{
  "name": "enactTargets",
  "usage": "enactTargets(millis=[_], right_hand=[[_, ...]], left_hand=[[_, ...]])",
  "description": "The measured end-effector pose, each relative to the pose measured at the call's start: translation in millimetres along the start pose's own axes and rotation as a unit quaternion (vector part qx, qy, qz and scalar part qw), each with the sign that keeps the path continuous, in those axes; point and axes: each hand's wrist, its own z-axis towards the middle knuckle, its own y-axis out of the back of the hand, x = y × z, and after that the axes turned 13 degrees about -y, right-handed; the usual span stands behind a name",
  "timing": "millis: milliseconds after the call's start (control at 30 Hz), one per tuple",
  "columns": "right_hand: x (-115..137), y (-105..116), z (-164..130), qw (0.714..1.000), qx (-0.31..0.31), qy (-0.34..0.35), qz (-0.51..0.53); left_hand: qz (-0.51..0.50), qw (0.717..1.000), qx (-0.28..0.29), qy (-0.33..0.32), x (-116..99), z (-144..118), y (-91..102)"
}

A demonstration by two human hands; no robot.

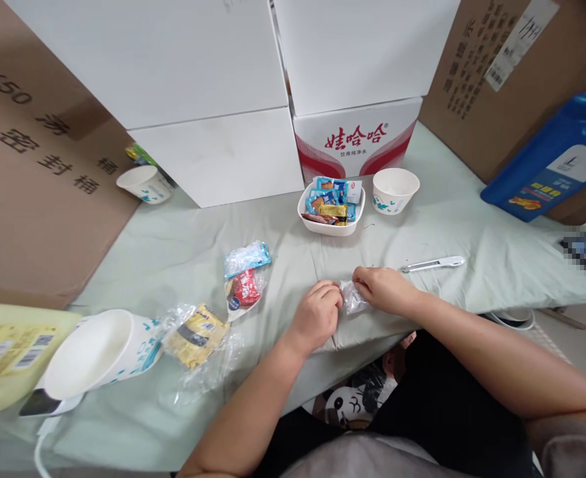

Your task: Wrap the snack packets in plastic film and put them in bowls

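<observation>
Near the front edge of the cloth-covered table, a small crumpled clear plastic packet [353,297] lies between my hands. My left hand [317,313] has its fingers curled at the packet's left edge. From the right, my right hand [389,289] pinches the packet's other side, its fingertips partly hidden. What the packet contains cannot be made out. Just beyond my right hand lies a white utility knife [433,264]. To the left of my left hand are a red and cream snack packet [244,292] and a blue snack wrapper [248,259] in clear film.
A white bowl [333,230] of wrapped snacks stands beside a paper cup [394,192]. White boxes [223,156] line the back. At left are a yellow wrapper [197,337], a large tilted paper cup [123,358] and another cup [146,184]. A blue bottle [547,166] stands right.
</observation>
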Motion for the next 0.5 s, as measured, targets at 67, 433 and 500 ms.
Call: enactTargets(millis=[67,433,500], right_hand=[[1.0,-0.6,-0.5,1.000,-0.006,0.005,-0.011],[-13.6,-2.3,6.2,0.995,-0.048,-0.028,-0.088],[-29.9,5.3,10.7,0.991,-0.073,-0.074,-0.085]], left_hand=[[0.034,0.999,-0.038,0.006,-3.1,0.1,1.1],[0.052,0.988,0.143,-0.022,-4.2,3.7,-6.6],[0.050,0.990,0.134,-0.019,-4.3,3.0,-6.8]])
